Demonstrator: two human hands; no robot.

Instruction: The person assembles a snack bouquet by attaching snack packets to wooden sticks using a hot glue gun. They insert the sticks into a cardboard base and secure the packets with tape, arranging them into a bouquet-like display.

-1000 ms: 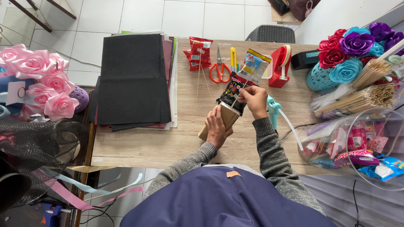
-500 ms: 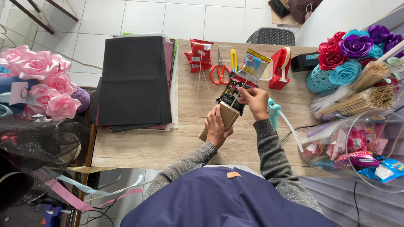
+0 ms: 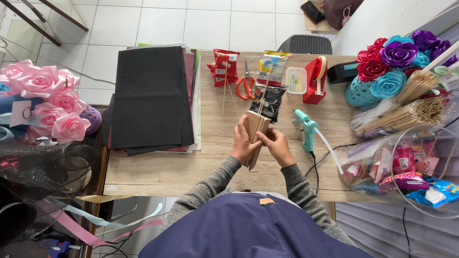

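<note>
A folded brown cardboard piece (image 3: 254, 137) is held upright at table centre, clamped between both hands: left hand (image 3: 243, 145) wrapped on its 9 o'clock face, right hand (image 3: 274, 146) pressed on its 3 o'clock face, fingers closed on it. A thin wooden skewer (image 3: 264, 94) is seen rising from the cardboard's top toward 12 o'clock, a clear snack packet (image 3: 272, 67) at its far end; whether they are joined can't be told. A dark packet (image 3: 271, 101) lies just beyond. A glue gun (image 3: 306, 127) rests at 3 o'clock, red scissors (image 3: 245, 85) and tape dispenser (image 3: 315, 81) at 12–1. Black paper sheets (image 3: 149, 98) are stacked at 9 o'clock on the wooden table (image 3: 197, 168). Progress, as judged: one skewer placed; red snack packets (image 3: 224, 67) lie unmounted, so most is left.
</note>
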